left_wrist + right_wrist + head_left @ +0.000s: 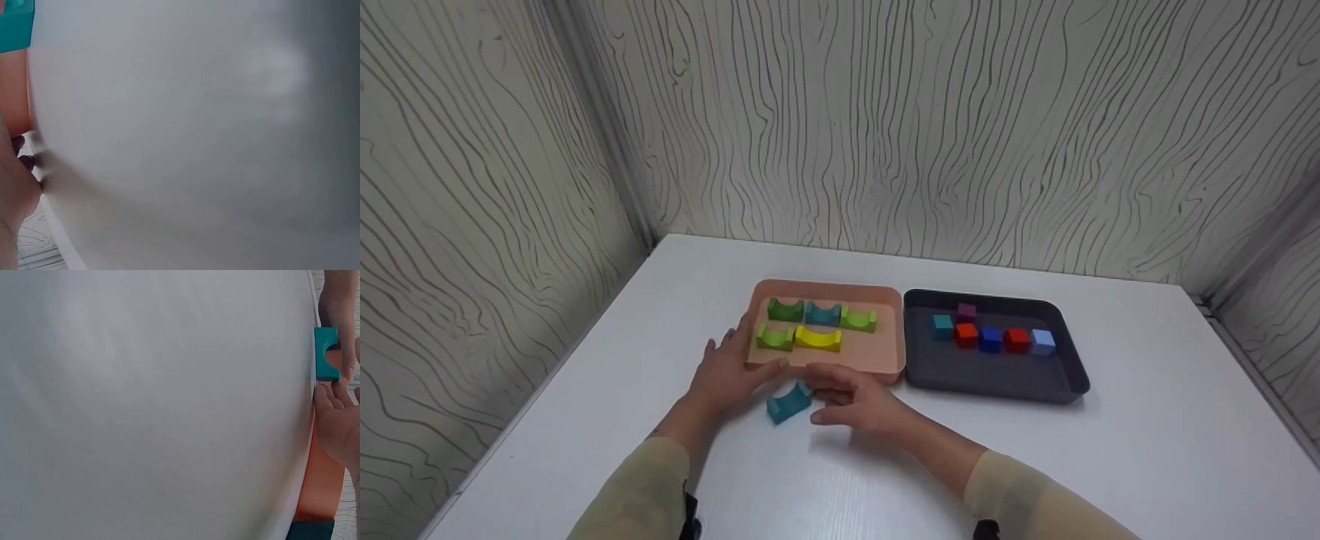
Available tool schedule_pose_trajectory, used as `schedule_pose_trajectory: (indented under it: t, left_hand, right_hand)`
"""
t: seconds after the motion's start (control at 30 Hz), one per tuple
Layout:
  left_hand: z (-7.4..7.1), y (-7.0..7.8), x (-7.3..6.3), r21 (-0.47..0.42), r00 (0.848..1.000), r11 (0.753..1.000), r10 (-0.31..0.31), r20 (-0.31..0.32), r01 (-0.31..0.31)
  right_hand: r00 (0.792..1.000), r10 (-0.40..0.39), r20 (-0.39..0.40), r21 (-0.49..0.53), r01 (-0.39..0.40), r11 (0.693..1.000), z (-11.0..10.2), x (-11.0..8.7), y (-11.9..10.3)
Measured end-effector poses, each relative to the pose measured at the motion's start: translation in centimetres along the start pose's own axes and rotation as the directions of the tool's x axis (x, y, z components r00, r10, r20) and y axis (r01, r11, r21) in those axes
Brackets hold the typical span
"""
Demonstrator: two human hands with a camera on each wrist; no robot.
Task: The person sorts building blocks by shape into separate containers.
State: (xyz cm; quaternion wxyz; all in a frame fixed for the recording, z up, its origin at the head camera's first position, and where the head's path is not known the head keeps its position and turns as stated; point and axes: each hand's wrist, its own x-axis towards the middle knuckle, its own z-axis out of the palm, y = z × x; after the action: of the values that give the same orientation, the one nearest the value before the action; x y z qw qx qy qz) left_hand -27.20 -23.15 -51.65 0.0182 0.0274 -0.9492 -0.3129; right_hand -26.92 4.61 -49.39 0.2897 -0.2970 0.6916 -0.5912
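Observation:
A teal arch block (790, 403) lies on the table in front of the pink tray (885, 352), its hollow facing the tray. My left hand (729, 375) rests at the tray's front left corner, fingers spread along the left wall and thumb by the front rim. To the right of the loose block is my right hand (859, 403), its fingers loosely bent and the fingertips close to the block's end. In the right wrist view, the teal block (323, 354) appears between both hands. Inside the tray, a yellow arch block (818, 340) sits among several green and blue ones in two rows.
A dark tray (990, 384) stands against the pink tray's right side. It holds several small cubes, including a dark blue cube (991, 340) and a purple cube (966, 312). Wood-patterned panels (840, 135) enclose the white table (1140, 360) at the back and sides.

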Motion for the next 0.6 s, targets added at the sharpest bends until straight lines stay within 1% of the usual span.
schedule_pose_trajectory:
  t: [0.07,0.27,0.43,0.6]
  left_hand:
    - [0.1,0.0,0.0,0.008,1.0,1.0,-0.009,0.004,0.009]
    - [0.1,0.0,0.0,0.007,1.0,1.0,0.002,-0.002,-0.002]
    - [0.2,0.0,-0.1,0.005,1.0,1.0,-0.005,-0.004,0.005]
    - [0.2,0.0,-0.1,0.003,1.0,1.0,-0.005,-0.009,0.005]
  right_hand:
    - [1.0,0.015,-0.001,0.001,-0.015,1.0,0.0,0.1,0.0]
    - [0.998,0.049,-0.036,-0.034,-0.05,0.998,0.1,0.5,0.1]
    - [0.997,0.044,-0.065,-0.045,-0.047,0.998,0.3,0.8,0.6]
    - [0.998,0.024,-0.053,-0.009,-0.025,1.0,0.4,1.3,0.9]
